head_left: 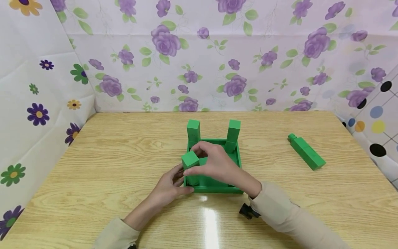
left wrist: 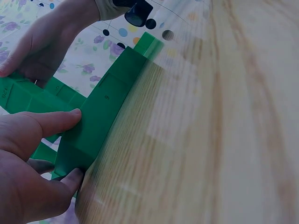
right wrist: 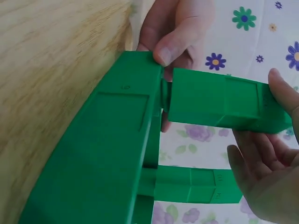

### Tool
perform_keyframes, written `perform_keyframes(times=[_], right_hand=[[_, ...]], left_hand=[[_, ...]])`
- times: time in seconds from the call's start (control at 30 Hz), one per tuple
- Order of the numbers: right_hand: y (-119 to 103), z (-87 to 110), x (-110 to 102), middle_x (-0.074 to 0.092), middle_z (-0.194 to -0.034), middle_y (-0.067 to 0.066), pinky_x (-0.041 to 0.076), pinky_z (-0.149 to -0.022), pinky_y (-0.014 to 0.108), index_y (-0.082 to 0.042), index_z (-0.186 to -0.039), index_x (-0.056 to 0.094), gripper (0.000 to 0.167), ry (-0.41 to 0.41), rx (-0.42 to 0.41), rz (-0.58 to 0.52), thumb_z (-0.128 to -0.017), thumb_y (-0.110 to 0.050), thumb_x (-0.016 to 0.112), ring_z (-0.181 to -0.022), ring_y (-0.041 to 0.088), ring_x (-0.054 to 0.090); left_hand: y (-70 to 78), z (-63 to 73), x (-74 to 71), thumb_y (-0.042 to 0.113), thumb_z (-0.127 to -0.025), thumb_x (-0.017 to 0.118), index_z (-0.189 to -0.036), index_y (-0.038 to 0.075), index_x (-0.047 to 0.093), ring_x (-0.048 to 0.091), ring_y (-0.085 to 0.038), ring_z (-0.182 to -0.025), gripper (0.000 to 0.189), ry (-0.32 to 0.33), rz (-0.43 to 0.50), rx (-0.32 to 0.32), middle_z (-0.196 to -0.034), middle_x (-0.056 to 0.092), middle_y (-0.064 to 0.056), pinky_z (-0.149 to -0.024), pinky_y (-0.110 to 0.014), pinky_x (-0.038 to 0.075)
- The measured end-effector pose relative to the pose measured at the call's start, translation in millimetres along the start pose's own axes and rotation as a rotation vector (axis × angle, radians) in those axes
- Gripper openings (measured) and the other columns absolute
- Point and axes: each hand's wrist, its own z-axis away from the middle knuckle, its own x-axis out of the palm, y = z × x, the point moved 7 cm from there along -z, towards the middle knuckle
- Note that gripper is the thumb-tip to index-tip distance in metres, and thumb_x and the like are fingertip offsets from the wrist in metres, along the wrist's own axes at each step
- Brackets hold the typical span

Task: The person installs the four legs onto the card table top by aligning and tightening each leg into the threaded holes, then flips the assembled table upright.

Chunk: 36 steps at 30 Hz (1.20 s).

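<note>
A shallow green square tray-like base (head_left: 217,190) lies on the table, its raised rim upward. My right hand (head_left: 217,164) pinches a square green leg (head_left: 190,159) near its top, above the base's front left corner. In the right wrist view this leg (right wrist: 201,98) stands against the corner, with a narrow round neck visible at its lower end; how deep it sits is hidden. My left hand (head_left: 166,188) grips that same corner from outside, fingers on the base's side wall (left wrist: 110,98). Two similar legs, left (head_left: 193,129) and right (head_left: 234,129), stand upright at the back corners.
A loose green leg (head_left: 306,152) with a threaded end lies on the wooden table (head_left: 124,148) to the right. Flowered cloth (head_left: 205,62) hangs behind the table. A black device (head_left: 247,211) is attached beneath my right sleeve (head_left: 276,207).
</note>
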Motion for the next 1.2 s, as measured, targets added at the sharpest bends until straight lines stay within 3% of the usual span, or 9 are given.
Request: perform_keyframes(times=[0.17, 0.3, 0.47, 0.57, 0.8, 1.0, 1.2], right_hand=[[-2.5, 0.6, 0.6, 0.061, -0.087, -0.007, 0.055, -0.074, 0.027, -0.012, -0.098, 0.062, 0.041, 0.065, -0.030, 0.095, -0.071, -0.030, 0.088, -0.083, 0.008, 0.061], [-2.8, 0.1, 2.8, 0.062, -0.090, -0.006, 0.055, -0.074, 0.029, -0.011, -0.099, 0.063, 0.041, 0.070, -0.033, 0.122, -0.072, -0.031, 0.087, -0.084, 0.010, 0.060], [-4.0, 0.1, 4.7, 0.065, -0.104, -0.001, 0.054, -0.072, 0.028, -0.009, -0.115, 0.064, 0.050, 0.041, -0.003, 0.153, -0.076, -0.033, 0.084, -0.090, 0.014, 0.058], [-4.4, -0.6, 5.1, 0.064, -0.116, 0.001, 0.054, -0.078, 0.032, -0.008, -0.125, 0.061, 0.056, 0.007, 0.022, 0.144, -0.079, -0.033, 0.081, -0.100, 0.017, 0.058], [-1.0, -3.8, 4.6, 0.059, -0.128, -0.002, 0.044, -0.102, 0.040, -0.012, -0.133, 0.057, 0.050, -0.170, 0.008, -0.032, -0.088, -0.024, 0.074, -0.122, 0.015, 0.050], [3.2, -7.4, 6.9, 0.058, -0.133, 0.003, 0.043, -0.104, 0.034, -0.007, -0.139, 0.051, 0.050, -0.349, -0.036, -0.267, -0.092, -0.014, 0.067, -0.122, 0.013, 0.052], [7.1, -9.4, 8.1, 0.061, -0.129, 0.006, 0.046, -0.101, 0.033, -0.002, -0.136, 0.054, 0.050, -0.404, -0.035, -0.362, -0.089, -0.009, 0.070, -0.118, 0.015, 0.056]], left_hand=[[-0.7, 0.1, 0.1, 0.004, -0.080, 0.078, -0.153, 0.011, 0.027, 0.036, -0.033, -0.135, 0.088, 0.008, -0.001, -0.017, -0.151, 0.034, -0.010, -0.105, -0.034, 0.041], [-0.9, 0.2, -0.5, 0.004, -0.080, 0.078, -0.153, 0.010, 0.028, 0.036, -0.032, -0.135, 0.088, 0.010, -0.002, -0.014, -0.152, 0.033, -0.009, -0.106, -0.035, 0.040], [-1.4, 0.2, -0.8, 0.005, -0.080, 0.078, -0.152, 0.011, 0.029, 0.037, -0.031, -0.135, 0.087, 0.010, -0.013, -0.014, -0.150, 0.036, -0.009, -0.107, -0.035, 0.039], [-2.0, 0.0, -0.9, 0.005, -0.081, 0.078, -0.153, 0.011, 0.028, 0.037, -0.033, -0.135, 0.088, 0.006, -0.010, -0.018, -0.148, 0.038, -0.011, -0.107, -0.035, 0.040], [-1.2, -0.8, 0.4, 0.003, -0.080, 0.077, -0.153, 0.009, 0.027, 0.036, -0.031, -0.136, 0.089, 0.000, -0.010, -0.011, -0.148, 0.038, -0.014, -0.107, -0.033, 0.039], [-0.2, -1.5, -0.1, 0.002, -0.080, 0.077, -0.151, 0.009, 0.031, 0.034, -0.028, -0.137, 0.086, 0.005, -0.015, -0.006, -0.148, 0.038, -0.012, -0.109, -0.032, 0.036], [-1.1, -1.7, -0.9, 0.003, -0.080, 0.078, -0.151, 0.006, 0.030, 0.033, -0.029, -0.138, 0.086, 0.003, -0.016, -0.008, -0.149, 0.036, -0.013, -0.108, -0.033, 0.037]])
